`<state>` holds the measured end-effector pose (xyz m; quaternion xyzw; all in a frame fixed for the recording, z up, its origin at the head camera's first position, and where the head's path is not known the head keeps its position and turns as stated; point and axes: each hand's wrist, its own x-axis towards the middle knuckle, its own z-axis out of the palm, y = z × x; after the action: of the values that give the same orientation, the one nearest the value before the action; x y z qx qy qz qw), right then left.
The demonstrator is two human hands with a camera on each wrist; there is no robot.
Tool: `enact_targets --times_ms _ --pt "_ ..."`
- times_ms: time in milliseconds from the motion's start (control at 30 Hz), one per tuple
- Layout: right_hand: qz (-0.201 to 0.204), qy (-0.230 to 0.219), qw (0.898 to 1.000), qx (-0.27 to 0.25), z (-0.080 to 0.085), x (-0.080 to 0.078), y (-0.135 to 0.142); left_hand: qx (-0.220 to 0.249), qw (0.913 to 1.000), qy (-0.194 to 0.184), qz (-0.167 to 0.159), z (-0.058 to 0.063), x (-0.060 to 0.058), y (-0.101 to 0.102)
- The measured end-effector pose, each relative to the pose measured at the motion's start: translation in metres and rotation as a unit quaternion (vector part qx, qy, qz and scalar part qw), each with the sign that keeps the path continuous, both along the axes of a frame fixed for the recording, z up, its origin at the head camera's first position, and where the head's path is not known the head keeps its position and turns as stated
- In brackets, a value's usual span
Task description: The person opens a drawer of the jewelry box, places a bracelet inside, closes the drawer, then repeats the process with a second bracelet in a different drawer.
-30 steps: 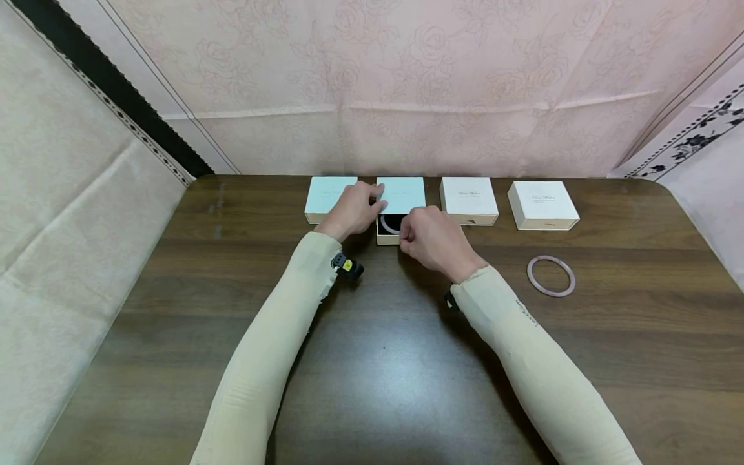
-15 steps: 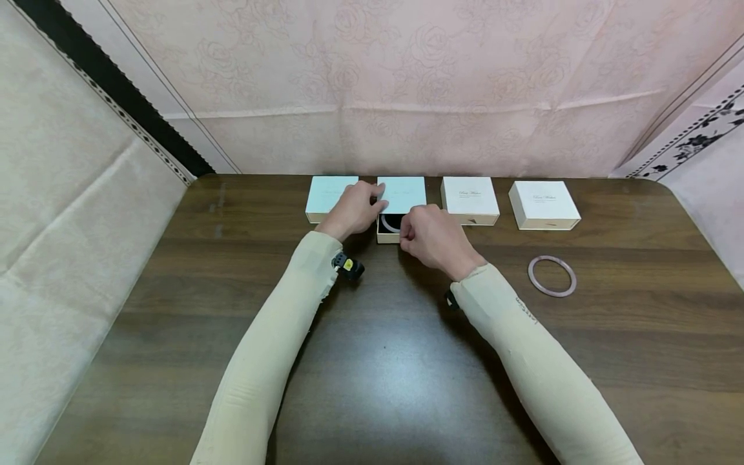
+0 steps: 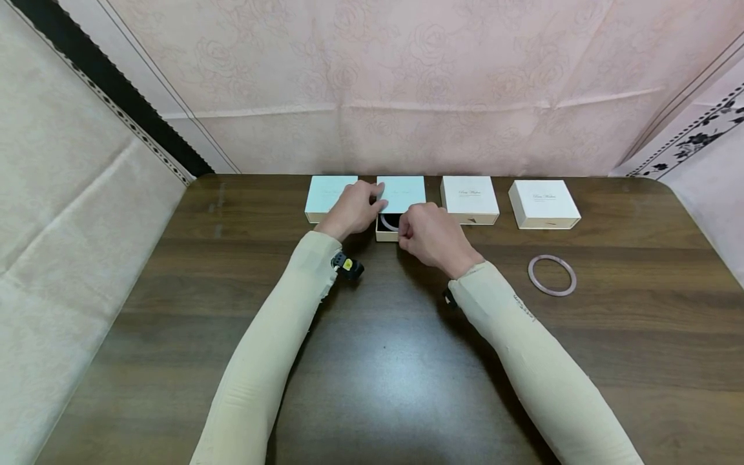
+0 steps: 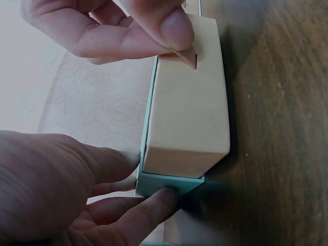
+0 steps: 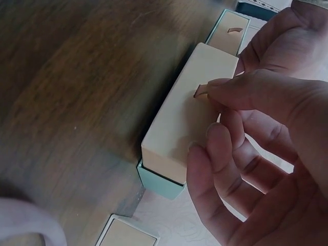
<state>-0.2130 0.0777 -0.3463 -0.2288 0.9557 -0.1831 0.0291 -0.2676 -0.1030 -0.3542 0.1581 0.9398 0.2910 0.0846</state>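
Landmark here is the part-open mint box (image 3: 401,194). Nearest to the person there's a loose pale ring (image 3: 557,293), right of that box and on the near side. Then the right hand (image 3: 433,234), at the box's front: thumb and forefinger squeezed together on the little pull tab (image 5: 199,91), other fingers bent and apart. Drawer (image 4: 192,113) sticks out toward the person, right below those fingertips, with another ring (image 3: 386,224) lying inside. Left hand (image 3: 351,210) is at the box's left side, thumb spread, fingertips just touching the sleeve. Farther out, another mint box (image 3: 330,190) sits left, two white boxes (image 3: 469,195) right.
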Motion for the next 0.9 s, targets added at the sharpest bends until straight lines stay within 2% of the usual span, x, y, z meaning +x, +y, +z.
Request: enact_targets --times_ms 900 --pt "-0.006 0.004 1.0 0.0 0.0015 -0.0017 -0.0025 -0.007 0.9999 0.01 -0.001 0.0004 -0.0001 0.0006"
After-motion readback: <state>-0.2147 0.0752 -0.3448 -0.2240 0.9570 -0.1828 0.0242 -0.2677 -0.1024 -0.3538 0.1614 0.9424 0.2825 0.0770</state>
